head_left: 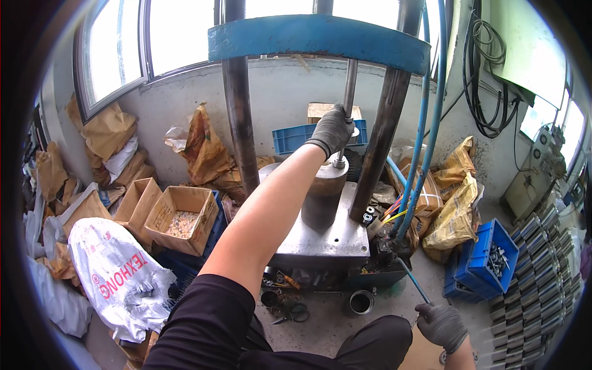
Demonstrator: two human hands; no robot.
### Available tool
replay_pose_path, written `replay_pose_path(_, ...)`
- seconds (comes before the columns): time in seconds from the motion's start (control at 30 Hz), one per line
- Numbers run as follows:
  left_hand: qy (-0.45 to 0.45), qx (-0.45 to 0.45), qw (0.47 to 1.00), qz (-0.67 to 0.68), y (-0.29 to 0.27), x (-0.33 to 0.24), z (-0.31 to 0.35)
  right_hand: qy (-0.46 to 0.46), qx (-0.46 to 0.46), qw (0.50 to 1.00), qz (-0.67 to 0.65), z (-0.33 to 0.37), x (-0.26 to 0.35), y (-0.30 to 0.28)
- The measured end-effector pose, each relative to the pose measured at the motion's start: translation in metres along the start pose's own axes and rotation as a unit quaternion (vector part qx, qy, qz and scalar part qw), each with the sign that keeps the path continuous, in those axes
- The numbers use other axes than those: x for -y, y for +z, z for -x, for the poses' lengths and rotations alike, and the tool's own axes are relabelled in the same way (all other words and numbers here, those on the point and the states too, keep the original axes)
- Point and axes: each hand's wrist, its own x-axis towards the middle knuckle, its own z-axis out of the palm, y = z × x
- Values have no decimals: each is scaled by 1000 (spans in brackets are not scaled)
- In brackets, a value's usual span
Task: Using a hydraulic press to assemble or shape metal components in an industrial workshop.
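My left hand (333,131), in a dark grey glove, reaches to a press in front of me. It is closed at the upright steel rod (351,86), with the fingers partly hidden behind the back of the hand. Below it a steel cylinder (320,200) stands on the press's metal bed (290,246), the rod running down to its top. A small pale disc (355,132) shows beside the fingers. Low on the right, my gloved right hand (441,327) is wrapped round the end of a blue lever (412,279) that slants up to the press base.
Two dark columns (239,123) carry the blue crossbeam (320,38). Blue hoses (425,148) run down the right side. Cartons (183,217) and sacks (117,277) crowd the left. A blue crate (490,259) and stacked metal tubes (533,290) stand right. Scissors (295,313) lie on the floor.
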Motion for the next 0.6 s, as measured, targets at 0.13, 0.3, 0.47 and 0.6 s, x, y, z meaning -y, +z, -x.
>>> replay_pose_path(0.13,36,1,999,-15,30,-16,-19,17,0,999,27,16,-6,3)
replay_pose_path(0.3,4,-26,999,42,-8,1,-1,-18,47,998,39,5,-5,7)
replay_pose_path(0.47,-227,119,946,200,-80,-130,-33,25,77,995,62,24,-13,-1)
replay_pose_path(0.6,-245,77,944,206,-113,-107,-12,-6,27,999,28,11,-11,6)
